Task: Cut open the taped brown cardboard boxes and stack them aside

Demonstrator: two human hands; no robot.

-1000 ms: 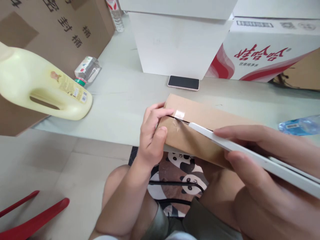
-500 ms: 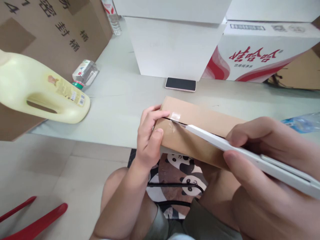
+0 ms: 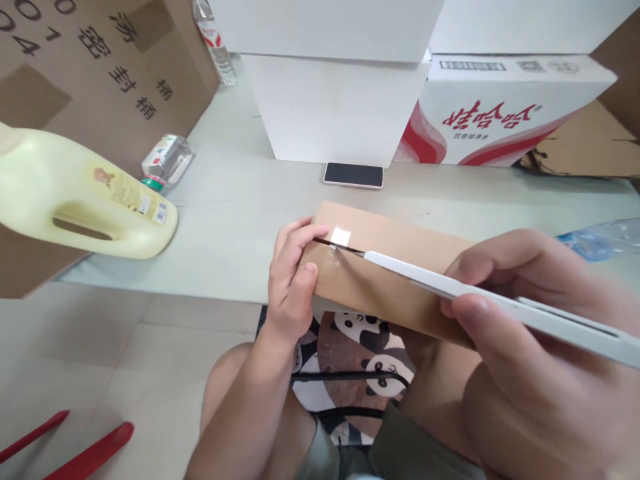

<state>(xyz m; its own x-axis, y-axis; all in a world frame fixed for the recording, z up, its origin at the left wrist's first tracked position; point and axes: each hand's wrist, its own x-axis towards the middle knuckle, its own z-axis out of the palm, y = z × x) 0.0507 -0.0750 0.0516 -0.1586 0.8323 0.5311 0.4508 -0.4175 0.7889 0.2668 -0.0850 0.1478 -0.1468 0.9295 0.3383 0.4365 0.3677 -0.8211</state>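
My left hand grips the left end of a brown cardboard box, fingers over the top and thumb on the near side. The box is tilted at the table's front edge, above my lap. A small piece of clear tape crosses the seam at that end. In my right hand is a white utility knife, held between thumb and fingers. Its thin blade lies along the seam at the tape; how deep it reaches is hidden. The knife's rear end runs past my hand to the right.
Behind the box, a phone lies against white cartons. On the left are a yellow jug, a small clear bottle and a large carton. A plastic bottle lies at right. A panda-print stool is below.
The knife blade has moved slightly left along the seam, across the tape. The whole view has shifted a little; my left hand keeps its hold on the box.
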